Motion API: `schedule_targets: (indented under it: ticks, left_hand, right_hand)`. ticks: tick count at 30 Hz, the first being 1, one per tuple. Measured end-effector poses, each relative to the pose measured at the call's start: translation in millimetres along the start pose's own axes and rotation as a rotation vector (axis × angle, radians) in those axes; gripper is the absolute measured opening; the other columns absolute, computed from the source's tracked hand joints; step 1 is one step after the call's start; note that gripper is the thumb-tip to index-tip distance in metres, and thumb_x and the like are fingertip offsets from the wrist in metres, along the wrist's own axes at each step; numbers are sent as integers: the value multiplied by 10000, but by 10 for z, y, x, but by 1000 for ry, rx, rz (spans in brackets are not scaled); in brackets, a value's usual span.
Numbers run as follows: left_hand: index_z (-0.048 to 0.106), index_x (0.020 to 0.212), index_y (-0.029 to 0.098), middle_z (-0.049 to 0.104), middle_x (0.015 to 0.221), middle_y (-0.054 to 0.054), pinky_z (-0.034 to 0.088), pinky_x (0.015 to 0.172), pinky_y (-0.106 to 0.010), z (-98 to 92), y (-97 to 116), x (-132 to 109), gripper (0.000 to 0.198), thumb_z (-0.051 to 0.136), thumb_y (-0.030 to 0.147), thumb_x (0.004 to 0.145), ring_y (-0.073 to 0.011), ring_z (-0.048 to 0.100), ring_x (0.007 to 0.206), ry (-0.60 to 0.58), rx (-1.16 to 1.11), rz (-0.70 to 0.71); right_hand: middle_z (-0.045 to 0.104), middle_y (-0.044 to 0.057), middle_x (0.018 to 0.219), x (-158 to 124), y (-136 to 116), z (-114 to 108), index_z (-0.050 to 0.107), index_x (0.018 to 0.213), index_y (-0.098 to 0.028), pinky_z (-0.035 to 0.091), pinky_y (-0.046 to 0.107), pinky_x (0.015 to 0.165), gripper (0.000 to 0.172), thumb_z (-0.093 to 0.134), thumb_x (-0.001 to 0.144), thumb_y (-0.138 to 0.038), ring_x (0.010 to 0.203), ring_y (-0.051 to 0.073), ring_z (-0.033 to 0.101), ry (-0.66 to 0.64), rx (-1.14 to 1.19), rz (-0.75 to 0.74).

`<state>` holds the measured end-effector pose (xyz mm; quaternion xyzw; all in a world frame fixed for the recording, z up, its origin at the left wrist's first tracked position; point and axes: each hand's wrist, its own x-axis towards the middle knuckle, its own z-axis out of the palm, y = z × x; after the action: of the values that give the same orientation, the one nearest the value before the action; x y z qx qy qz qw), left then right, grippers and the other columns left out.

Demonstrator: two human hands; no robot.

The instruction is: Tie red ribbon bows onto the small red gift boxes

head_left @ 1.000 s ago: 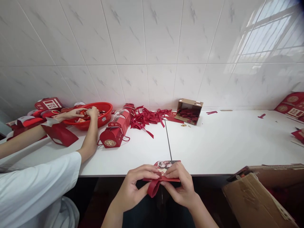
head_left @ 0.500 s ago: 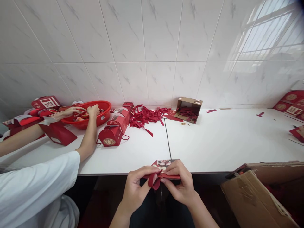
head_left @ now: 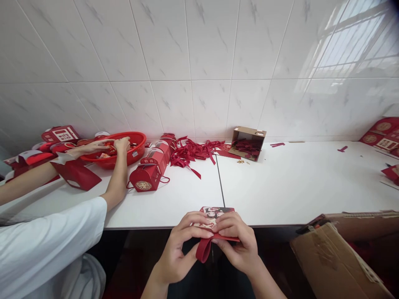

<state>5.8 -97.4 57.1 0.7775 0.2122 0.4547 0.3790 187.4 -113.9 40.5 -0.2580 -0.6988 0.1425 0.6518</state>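
In the head view, the left hand (head_left: 179,245) and the right hand (head_left: 238,238) meet at the lower centre of the frame, just off the near edge of the white table (head_left: 280,191). Between them is a red printed card (head_left: 215,212), tilted, its picture side up. The right hand has its fingers on top and its thumb below, gripping the card's right part. The left hand is closed in a narrow pinch, its thumb against a red ribbon loop (head_left: 203,251) that hangs from the card's near edge. The fingertips hide the spot where ribbon and card meet, so I cannot fairly say whether they are joined.

The step in hand appears to be setting the ribbon at that edge. I judge that the next move calls for the right grip to steady the card while the left keeps the loop even and untwisted.

Toward the upper middle of the table lie a heap of loose ribbons (head_left: 198,151) and a small open box (head_left: 247,132). Left of them runs a row of red boxes (head_left: 146,178). At far left, a co-worker's hands (head_left: 122,145) work over a red basin (head_left: 140,151). A large carton (head_left: 336,261) fills the lower right.
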Motion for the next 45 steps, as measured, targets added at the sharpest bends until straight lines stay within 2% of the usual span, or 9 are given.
schedule_targets:
  ticks: [6,12,17,20,23,26,28,30,45]
  left_hand:
    - [629,1035,240,648,985,-86,443,941,-442,58,-9,-40,254,529,109,841,-254,556,1056,46,-18,26]
    - [372,1264,272,601,896,-41,460,871,-363,174,-17,-75,451,533,163,857,-178,574,868,174,-136,-83]
    - [365,1223,270,598,852,-20,457,855,-324,232,-89,-90,441,536,109,850,-152,557,842,227,-173,-98]
    - [383,1180,263,597,849,-15,463,828,-291,215,-108,-87,399,526,86,852,-143,558,844,226,-159,-122]
    - [398,1144,251,598,848,-8,447,838,-282,172,-110,-68,367,516,63,852,-128,557,825,207,-101,-119]
    - [405,1116,243,600,850,-5,432,862,-298,131,-107,-45,365,523,38,838,-129,553,836,168,-55,-106]
    - [409,1100,238,594,851,-11,440,841,-303,114,-102,-35,363,528,28,829,-140,550,851,149,-43,-97]
    - [413,1080,229,581,852,-19,452,810,-305,104,-96,-33,346,526,25,824,-148,548,844,141,-36,-90]
    - [433,997,213,552,879,-24,465,760,-268,120,-112,-53,257,517,36,831,-136,544,827,156,-42,-109]
  right_hand:
    - [692,24,777,10,-26,9,548,860,-237,472,378,646,166,628,797,-106,667,179,624,-2,-26,-26]
    - [692,20,780,-14,-20,20,543,890,-247,463,376,640,184,605,806,-96,657,177,617,29,-45,-55]
    - [686,16,763,-53,-6,57,534,854,-246,469,362,621,183,606,803,-86,651,176,611,83,-53,-57]
    - [663,18,759,-61,8,55,525,790,-230,476,341,616,175,628,786,-88,655,169,602,77,-15,13]
    - [617,22,772,-37,11,9,536,760,-216,472,289,578,167,684,754,-140,658,154,582,-11,7,173]
    - [598,55,871,0,-2,-48,604,956,-213,495,278,600,202,678,770,-190,747,169,588,-169,5,292]
    - [586,75,936,18,-14,-68,597,1111,-221,519,298,658,308,634,806,-197,811,181,590,-244,3,298]
    - [574,79,957,24,-22,-68,605,1141,-235,530,316,704,318,605,826,-197,845,187,590,-267,2,280]
    - [549,63,924,-23,14,4,570,872,-200,491,297,685,104,615,796,-144,811,171,571,-184,29,258]
